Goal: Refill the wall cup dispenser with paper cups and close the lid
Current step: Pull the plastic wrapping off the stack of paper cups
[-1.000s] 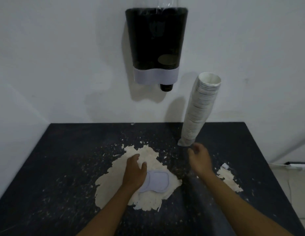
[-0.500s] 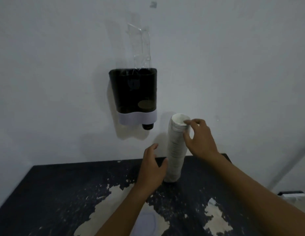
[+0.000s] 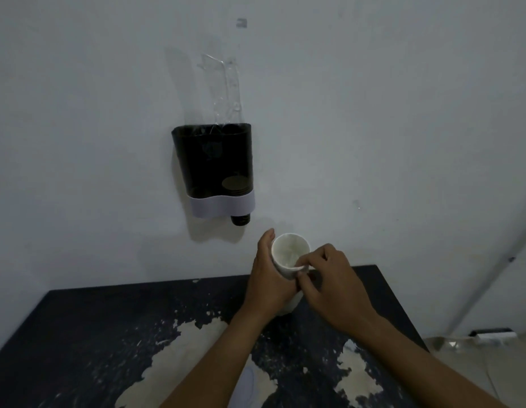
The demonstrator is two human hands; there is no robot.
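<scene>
- Dim white wall (image 3: 373, 113) backs a peeling black tabletop (image 3: 94, 334)
- left hand (image 3: 267, 278) wraps the tall white stack of paper cups (image 3: 289, 254); right hand (image 3: 329, 278) pinches its top rim, likely steadying it for the lift
- stack sits at table's 1 o'clock, long axis near upright, mouth towards the camera
- dark wall-mounted cup dispenser (image 3: 213, 166) hangs at the stack's 11 o'clock, well apart, its clear lid (image 3: 226, 83) raised

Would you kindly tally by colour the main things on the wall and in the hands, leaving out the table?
Black: 1, the wall cup dispenser.
White: 1, the stack of paper cups, gripped by the left hand and pinched at the rim by the right hand.
Clear: 1, the raised lid.
Total: 3.
</scene>
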